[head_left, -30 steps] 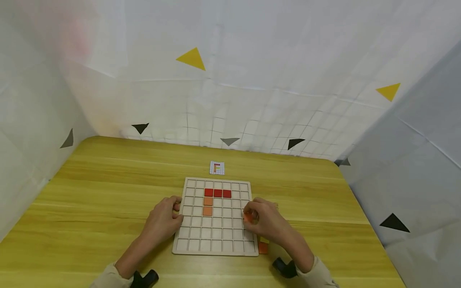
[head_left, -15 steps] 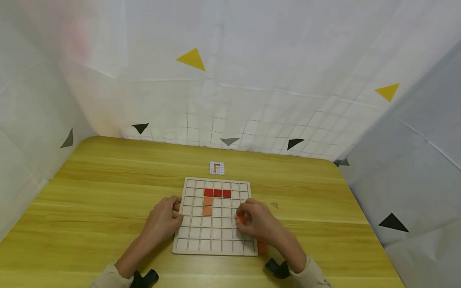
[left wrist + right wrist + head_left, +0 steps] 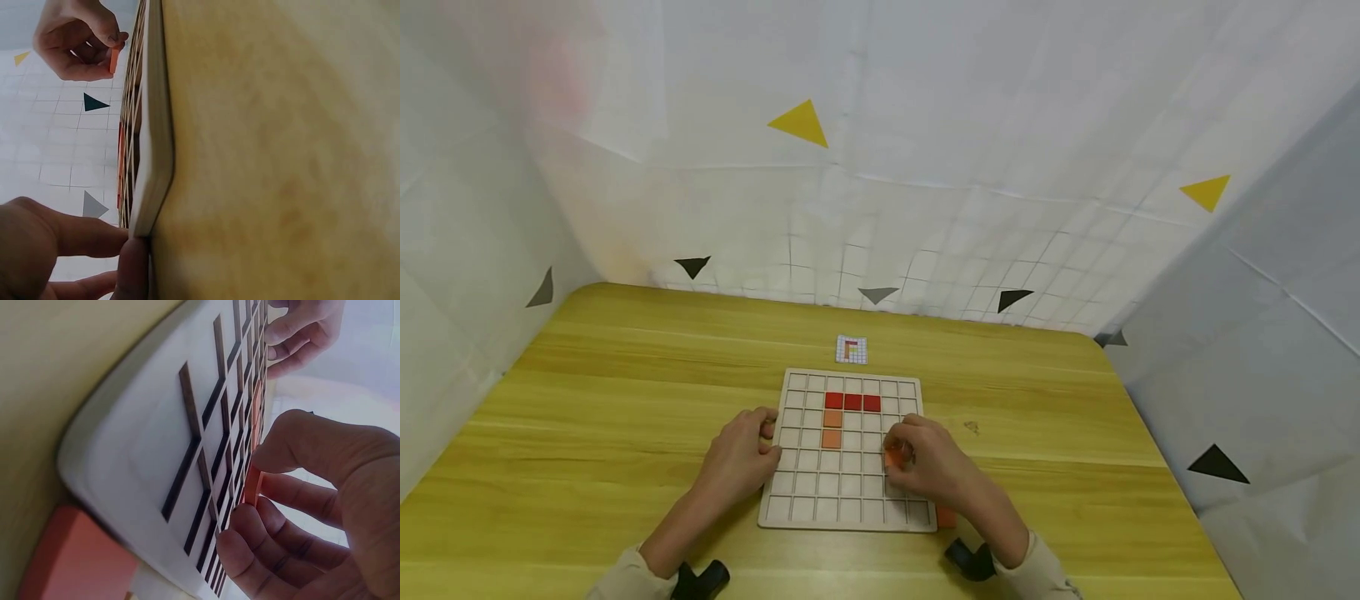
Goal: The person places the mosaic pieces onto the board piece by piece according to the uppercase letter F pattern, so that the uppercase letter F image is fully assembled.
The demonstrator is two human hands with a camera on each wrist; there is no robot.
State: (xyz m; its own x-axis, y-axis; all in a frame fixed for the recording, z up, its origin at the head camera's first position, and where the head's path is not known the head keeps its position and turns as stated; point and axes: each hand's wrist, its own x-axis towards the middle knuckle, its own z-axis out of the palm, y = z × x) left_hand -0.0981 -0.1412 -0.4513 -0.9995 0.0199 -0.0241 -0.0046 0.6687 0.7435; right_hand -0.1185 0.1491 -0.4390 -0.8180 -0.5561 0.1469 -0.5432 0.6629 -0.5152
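A pale wooden grid board lies in the middle of the table. Three red tiles form a row in its upper part, and two orange tiles run down below the leftmost one. My left hand holds the board's left edge; in the left wrist view its thumb and index finger meet at the wooden rim. Over the right part of the board, my right hand pinches another orange tile between thumb and fingers. That tile stands tilted on edge, close over the grid in the right wrist view.
A small printed card with a coloured grid pattern lies behind the board. Beside the lower right edge sits a loose orange-red tile, partly behind my right wrist. White sheeting with triangle markers walls the table in.
My right hand has moved left over the board with the orange tile pinched in it. The left hand stays at the board's left edge.
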